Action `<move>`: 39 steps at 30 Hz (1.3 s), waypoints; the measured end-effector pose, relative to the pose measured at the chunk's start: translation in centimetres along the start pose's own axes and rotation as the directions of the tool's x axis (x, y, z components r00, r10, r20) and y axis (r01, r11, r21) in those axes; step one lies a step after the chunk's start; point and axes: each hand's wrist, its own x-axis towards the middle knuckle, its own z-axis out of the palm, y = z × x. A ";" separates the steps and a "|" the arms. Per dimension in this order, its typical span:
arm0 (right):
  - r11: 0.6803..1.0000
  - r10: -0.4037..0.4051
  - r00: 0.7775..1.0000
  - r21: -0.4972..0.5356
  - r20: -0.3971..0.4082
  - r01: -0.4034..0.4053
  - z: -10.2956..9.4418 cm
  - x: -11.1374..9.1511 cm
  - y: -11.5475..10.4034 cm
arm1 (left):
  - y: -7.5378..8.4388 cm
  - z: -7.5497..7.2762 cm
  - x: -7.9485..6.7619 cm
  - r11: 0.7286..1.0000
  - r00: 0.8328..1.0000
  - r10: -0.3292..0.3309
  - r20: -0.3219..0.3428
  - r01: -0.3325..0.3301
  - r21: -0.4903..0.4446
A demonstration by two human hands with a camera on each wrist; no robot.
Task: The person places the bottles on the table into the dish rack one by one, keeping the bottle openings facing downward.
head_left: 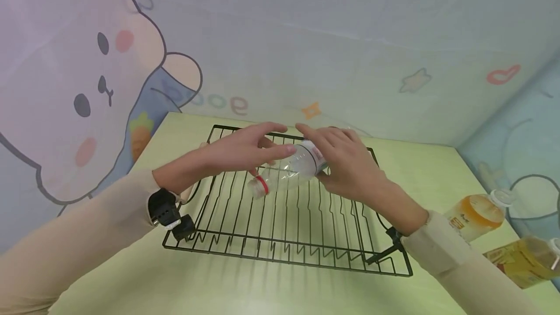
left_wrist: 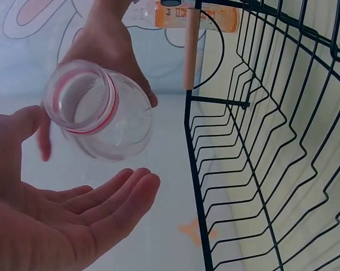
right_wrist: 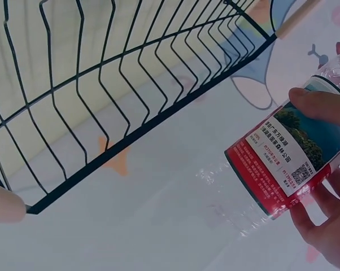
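A clear plastic bottle (head_left: 302, 163) with a red ring at its neck is held tilted above a black wire rack (head_left: 271, 259). My right hand (head_left: 352, 166) grips it around the labelled body; in the right wrist view the thumb and fingers lie on either side of the red, white and green label (right_wrist: 286, 161). The neck points toward my left hand (head_left: 245, 149). That hand has its fingers extended and parted from the thumb, beside the neck. From the left wrist view, a gap shows between the left fingers and the bottle, and its mouth looks uncapped.
The rack stands on a pale green table (head_left: 218, 286) and has wooden handles (left_wrist: 191, 51) at its ends. At the right are a bottle with an orange label (head_left: 477, 215) and a yellow-labelled bottle (head_left: 522, 259). A printed cloth (head_left: 350, 52) hangs behind.
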 end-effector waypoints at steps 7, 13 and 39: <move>0.998 -0.058 0.998 0.005 -0.016 0.058 -0.3 0.8 -0.9 | 0.2 0.5 1.0 0.999 0.999 0.019 0.045 -0.017 -0.036; 0.993 -0.114 0.993 -0.015 -0.026 0.113 -0.3 1.3 -1.6 | 0.4 0.7 1.5 0.998 0.998 -0.002 0.056 0.006 -0.068; 0.999 0.005 0.971 0.039 -0.239 0.004 -4.5 -7.5 -2.9 | -3.5 -4.6 0.7 0.985 0.970 -0.116 -0.213 0.084 -0.154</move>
